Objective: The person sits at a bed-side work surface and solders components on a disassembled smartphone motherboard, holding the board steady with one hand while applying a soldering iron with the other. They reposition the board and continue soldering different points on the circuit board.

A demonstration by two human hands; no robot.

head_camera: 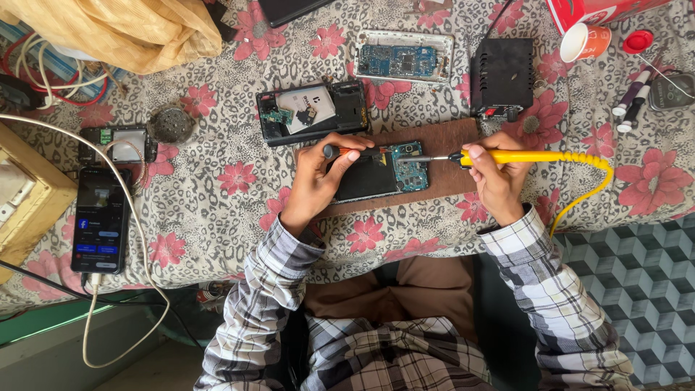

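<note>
A floral-printed cloth (217, 195) is spread over the work surface, and a brown wooden board (449, 156) is laid on it as a firm base. On the board an opened phone (376, 174) is set, its back removed so that the blue circuit board at its right end is exposed.

The phone is steadied from the left by the left hand (318, 177); its fingers are curled and pinched around a small dark-handled tool (347, 152), probably tweezers or a driver, whose tip is pointed toward the circuit board. To the right of the phone, the right hand (496, 174) is closed around a yellow soldering iron (521, 156), held pen-fashion with the fingers pressed together near the front of the grip, apparently for fine control; the metal tip is brought onto the circuit board.

Just beyond the phone, a second dismantled handset (311, 112) is laid open. Farther up, a bare circuit board in a white frame (404, 56) and a black power unit (502, 76) are placed. Far left of the phone, a lit smartphone (100, 217) is connected to a white cable.
</note>
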